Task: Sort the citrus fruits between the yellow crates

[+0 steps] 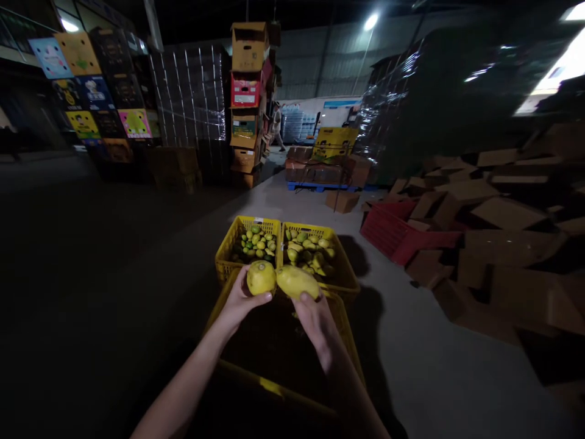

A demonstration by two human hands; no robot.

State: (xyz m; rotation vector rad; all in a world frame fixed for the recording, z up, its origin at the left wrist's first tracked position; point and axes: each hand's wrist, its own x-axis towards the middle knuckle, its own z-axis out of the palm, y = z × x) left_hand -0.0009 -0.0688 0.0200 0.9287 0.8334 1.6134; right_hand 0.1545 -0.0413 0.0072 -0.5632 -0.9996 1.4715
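Observation:
My left hand (238, 300) is closed around a yellow mango (261, 278), whose rounded end faces me. In my right hand (316, 316) is a second, longer yellow mango (297, 281), lying sideways with the thumb against its underside. The two mangoes are close together, almost touching. Both hands are above a large yellow plastic crate (274, 388) with a dark, shaded interior. Just beyond it stand a left yellow crate (222, 263) of small green-yellow fruit (256, 242) and a right yellow crate (348, 277) of larger yellow mangoes (311, 249).
Flattened cardboard boxes (507, 213) are heaped on the right beside a red crate (393, 235). Tall stacks of printed cartons (249, 91) and a wrapped pallet (187, 103) stand behind. A blue pallet (315, 186) bears boxes, and a person (276, 125) walks far back.

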